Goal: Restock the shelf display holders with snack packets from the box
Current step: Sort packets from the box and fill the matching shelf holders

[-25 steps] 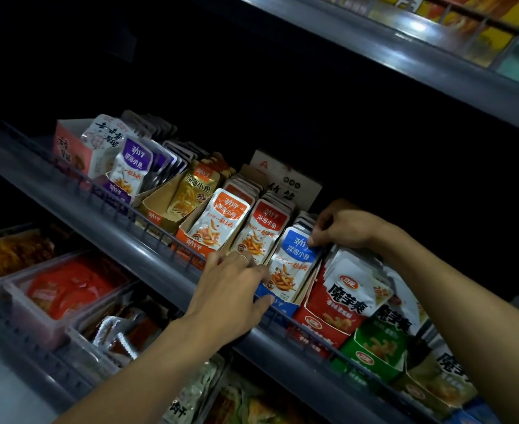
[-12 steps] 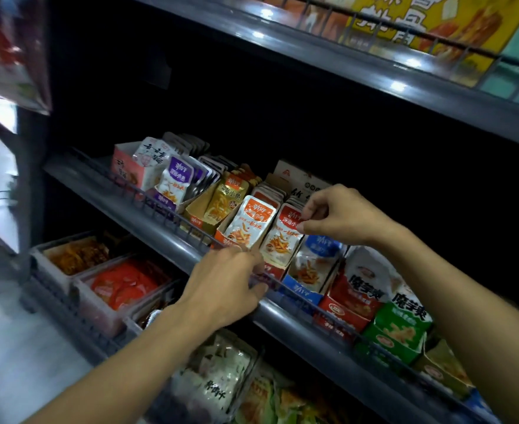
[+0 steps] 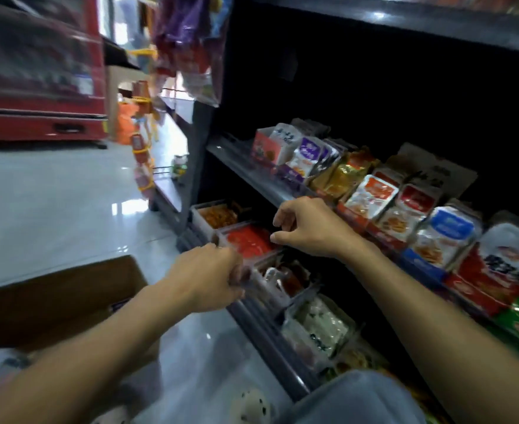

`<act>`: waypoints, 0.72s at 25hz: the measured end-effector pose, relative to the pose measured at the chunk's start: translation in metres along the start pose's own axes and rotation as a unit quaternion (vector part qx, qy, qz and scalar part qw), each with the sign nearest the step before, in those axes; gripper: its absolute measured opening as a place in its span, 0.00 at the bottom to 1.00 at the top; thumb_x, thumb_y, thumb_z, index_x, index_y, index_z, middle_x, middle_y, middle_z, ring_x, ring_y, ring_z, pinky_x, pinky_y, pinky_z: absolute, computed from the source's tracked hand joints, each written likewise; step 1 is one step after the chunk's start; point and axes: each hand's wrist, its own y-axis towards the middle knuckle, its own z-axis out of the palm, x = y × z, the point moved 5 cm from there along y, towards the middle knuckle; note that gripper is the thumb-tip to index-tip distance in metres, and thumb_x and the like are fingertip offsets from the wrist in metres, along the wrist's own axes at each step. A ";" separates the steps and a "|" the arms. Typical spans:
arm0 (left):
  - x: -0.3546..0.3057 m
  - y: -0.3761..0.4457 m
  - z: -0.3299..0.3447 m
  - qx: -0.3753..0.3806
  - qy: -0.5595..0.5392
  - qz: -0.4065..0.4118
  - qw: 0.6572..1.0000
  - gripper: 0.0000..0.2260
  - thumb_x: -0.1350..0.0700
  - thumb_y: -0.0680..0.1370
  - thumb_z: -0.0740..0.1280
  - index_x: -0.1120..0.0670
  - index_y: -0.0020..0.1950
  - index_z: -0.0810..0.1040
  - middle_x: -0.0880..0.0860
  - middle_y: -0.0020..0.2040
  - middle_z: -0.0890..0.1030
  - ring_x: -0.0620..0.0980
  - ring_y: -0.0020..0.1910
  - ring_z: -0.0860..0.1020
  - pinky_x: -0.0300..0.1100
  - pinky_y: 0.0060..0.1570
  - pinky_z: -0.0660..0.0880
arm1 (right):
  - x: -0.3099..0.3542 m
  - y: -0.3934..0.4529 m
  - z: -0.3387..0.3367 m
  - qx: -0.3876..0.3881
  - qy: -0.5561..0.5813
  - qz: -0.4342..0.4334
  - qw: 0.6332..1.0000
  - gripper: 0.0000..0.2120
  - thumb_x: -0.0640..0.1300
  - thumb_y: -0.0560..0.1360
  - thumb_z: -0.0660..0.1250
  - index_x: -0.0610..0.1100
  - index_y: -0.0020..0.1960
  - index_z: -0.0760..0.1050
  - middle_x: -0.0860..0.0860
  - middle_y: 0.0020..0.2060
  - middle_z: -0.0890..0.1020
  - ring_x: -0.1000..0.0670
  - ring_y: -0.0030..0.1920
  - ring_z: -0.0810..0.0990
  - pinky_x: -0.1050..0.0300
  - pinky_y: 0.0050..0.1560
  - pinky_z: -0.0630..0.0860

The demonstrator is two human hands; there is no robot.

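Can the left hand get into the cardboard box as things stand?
Probably yes. The left hand holds nothing clearly visible and hangs in front of the lower bins, with the cardboard box just to its left on the floor. The box's open top faces up and nothing lies between them.

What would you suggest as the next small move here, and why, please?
Probably reach the left hand down to the cardboard box for more packets. Both hands look empty, the right hand loosely curled in front of the shelf, and the box stands open on the floor at the left.
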 end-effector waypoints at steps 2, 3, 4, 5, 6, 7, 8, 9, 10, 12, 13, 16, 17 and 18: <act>0.032 -0.026 0.004 -0.001 0.011 -0.034 0.999 0.10 0.41 0.73 0.69 0.45 0.48 0.75 0.45 0.47 0.79 0.50 0.50 0.77 0.44 0.44 0.75 | 0.026 0.017 0.021 -0.002 0.002 -0.030 1.000 0.07 0.50 0.69 0.74 0.48 0.45 0.81 0.55 0.38 0.82 0.52 0.43 0.81 0.51 0.44 0.78; 0.049 -0.041 0.008 0.001 0.017 -0.054 0.998 0.11 0.41 0.73 0.69 0.45 0.48 0.75 0.44 0.46 0.78 0.48 0.49 0.77 0.42 0.43 0.72 | 0.040 0.027 0.033 0.004 0.006 -0.042 0.999 0.07 0.50 0.69 0.73 0.48 0.44 0.81 0.55 0.38 0.82 0.51 0.43 0.81 0.51 0.44 0.78; 0.065 -0.054 0.012 0.002 0.021 -0.074 0.997 0.11 0.41 0.73 0.69 0.45 0.48 0.75 0.44 0.46 0.78 0.48 0.47 0.76 0.41 0.42 0.70 | 0.052 0.037 0.044 0.010 0.010 -0.050 0.999 0.07 0.49 0.69 0.73 0.48 0.43 0.80 0.56 0.37 0.82 0.51 0.44 0.81 0.52 0.44 0.78; 0.080 -0.067 0.018 -0.001 0.023 -0.097 0.995 0.10 0.41 0.73 0.69 0.46 0.47 0.75 0.44 0.47 0.79 0.48 0.46 0.76 0.42 0.41 0.70 | 0.064 0.046 0.056 0.018 0.012 -0.057 0.998 0.07 0.49 0.68 0.73 0.47 0.43 0.80 0.56 0.36 0.81 0.50 0.44 0.81 0.52 0.44 0.78; 0.097 -0.080 0.025 -0.002 0.024 -0.124 0.992 0.11 0.42 0.73 0.68 0.47 0.47 0.76 0.45 0.48 0.80 0.49 0.46 0.77 0.43 0.40 0.71 | 0.078 0.056 0.069 0.026 0.014 -0.068 0.997 0.08 0.49 0.68 0.73 0.46 0.43 0.80 0.55 0.36 0.81 0.50 0.44 0.82 0.53 0.44 0.78; 0.115 -0.091 0.032 0.000 0.027 -0.150 0.988 0.11 0.42 0.72 0.68 0.47 0.48 0.76 0.46 0.49 0.81 0.51 0.48 0.78 0.43 0.41 0.71 | 0.091 0.066 0.083 0.034 0.017 -0.080 0.996 0.08 0.49 0.68 0.73 0.46 0.42 0.79 0.55 0.37 0.81 0.49 0.44 0.82 0.53 0.45 0.78; 0.135 -0.104 0.041 0.007 0.028 -0.179 0.983 0.11 0.43 0.72 0.67 0.47 0.49 0.77 0.47 0.50 0.81 0.52 0.50 0.79 0.44 0.41 0.71 | 0.107 0.076 0.099 0.048 0.024 -0.096 0.994 0.07 0.49 0.68 0.74 0.48 0.42 0.78 0.55 0.37 0.81 0.49 0.45 0.81 0.54 0.46 0.77; 0.156 -0.119 0.050 0.019 0.022 -0.210 0.977 0.12 0.42 0.72 0.67 0.47 0.50 0.76 0.47 0.51 0.81 0.52 0.51 0.79 0.44 0.41 0.71 | 0.126 0.087 0.119 0.066 0.032 -0.110 0.991 0.07 0.49 0.69 0.74 0.50 0.41 0.77 0.55 0.37 0.80 0.50 0.45 0.81 0.55 0.46 0.77; 0.173 -0.131 0.058 0.018 0.013 -0.227 0.974 0.12 0.42 0.72 0.67 0.46 0.51 0.76 0.47 0.51 0.81 0.52 0.51 0.79 0.44 0.41 0.71 | 0.139 0.094 0.135 0.079 0.038 -0.115 0.990 0.07 0.49 0.69 0.74 0.52 0.42 0.77 0.56 0.37 0.79 0.50 0.44 0.80 0.56 0.46 0.77; 0.199 -0.150 0.069 0.003 0.011 -0.251 0.968 0.12 0.43 0.72 0.68 0.46 0.52 0.76 0.48 0.52 0.81 0.50 0.50 0.79 0.44 0.39 0.70 | 0.160 0.107 0.168 0.099 0.044 -0.119 0.987 0.07 0.50 0.70 0.74 0.49 0.45 0.79 0.54 0.39 0.80 0.51 0.44 0.80 0.53 0.47 0.78; 0.218 -0.161 0.077 -0.010 0.007 -0.273 0.962 0.13 0.42 0.72 0.69 0.46 0.53 0.76 0.48 0.53 0.81 0.50 0.51 0.79 0.43 0.40 0.70 | 0.176 0.116 0.191 0.116 0.046 -0.129 0.984 0.08 0.50 0.71 0.74 0.48 0.46 0.80 0.53 0.40 0.81 0.51 0.43 0.80 0.52 0.47 0.79; 0.263 -0.183 0.112 -0.007 -0.011 -0.350 0.937 0.19 0.39 0.72 0.71 0.45 0.59 0.75 0.47 0.57 0.80 0.48 0.55 0.77 0.43 0.52 0.72 | 0.207 0.136 0.252 0.157 0.066 -0.149 0.974 0.10 0.48 0.71 0.74 0.45 0.49 0.80 0.51 0.42 0.82 0.51 0.43 0.80 0.50 0.47 0.80; 0.276 -0.188 0.125 0.007 -0.019 -0.373 0.927 0.21 0.38 0.72 0.71 0.44 0.61 0.74 0.47 0.59 0.79 0.47 0.57 0.76 0.45 0.57 0.71 | 0.213 0.143 0.272 0.172 0.073 -0.150 0.971 0.10 0.48 0.72 0.75 0.45 0.50 0.80 0.51 0.42 0.81 0.51 0.44 0.80 0.51 0.47 0.80; 0.289 -0.193 0.140 0.016 -0.029 -0.395 0.918 0.23 0.37 0.71 0.71 0.44 0.62 0.73 0.47 0.61 0.78 0.48 0.59 0.75 0.46 0.60 0.69 | 0.217 0.152 0.295 0.191 0.078 -0.147 0.967 0.09 0.47 0.72 0.74 0.46 0.49 0.80 0.53 0.41 0.81 0.51 0.44 0.79 0.52 0.47 0.79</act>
